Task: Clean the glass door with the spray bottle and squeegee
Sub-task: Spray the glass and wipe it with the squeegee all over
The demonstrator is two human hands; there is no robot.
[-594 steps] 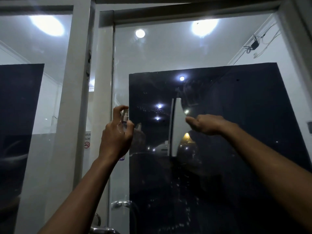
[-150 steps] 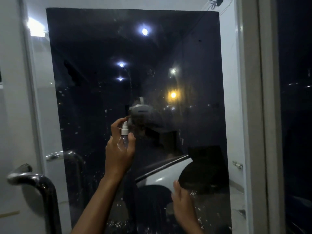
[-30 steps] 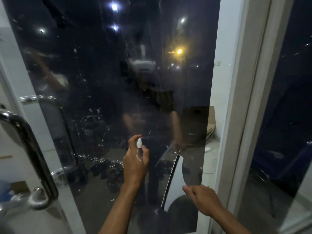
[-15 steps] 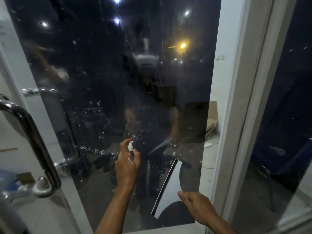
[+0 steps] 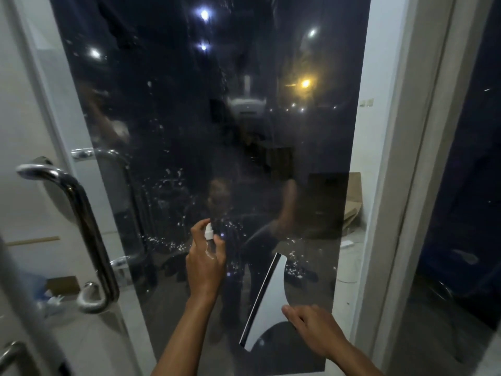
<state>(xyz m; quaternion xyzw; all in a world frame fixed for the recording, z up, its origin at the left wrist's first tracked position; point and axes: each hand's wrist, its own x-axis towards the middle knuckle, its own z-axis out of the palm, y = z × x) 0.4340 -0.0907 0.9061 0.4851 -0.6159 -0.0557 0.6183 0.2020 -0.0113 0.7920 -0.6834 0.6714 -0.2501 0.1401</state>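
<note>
While raised before the dark pane: head view, the only one given.

Left hand (image 5: 206, 267): held upright on a bare forearm that rises from the bottom edge; fingers curled around the spray bottle (image 5: 209, 240), forefinger bent over the white cap, thumb on the right side of the bottle.

Spray bottle: small, clear plastic body mostly hidden in the palm; white nozzle head points toward the glass, close before it.

Right hand (image 5: 314, 331): lower and to the right, back of hand up, forearm coming from the bottom right corner; fingers closed over the handle of the squeegee (image 5: 267, 302), handle itself hidden below the hand.

Squeegee: white, flat, flaring wide blade body with a thin black rubber strip along its left edge; tilted, top end leaning right; lies against the lower part of the glass, right of the bottle and apart from it.

Glass door (image 5: 189, 118): tall, smooth, dark and glossy; reflects ceiling lamps, an orange lamp and a dim figure; white droplets and specks scattered on the lower middle, mostly left of the bottle and just above the squeegee.

Door frame (image 5: 406, 158): pale, matte, straight, along the right side of the pane.

Door handle (image 5: 81, 226): curved tube of polished metal, at the left, well apart from both hands.
</note>
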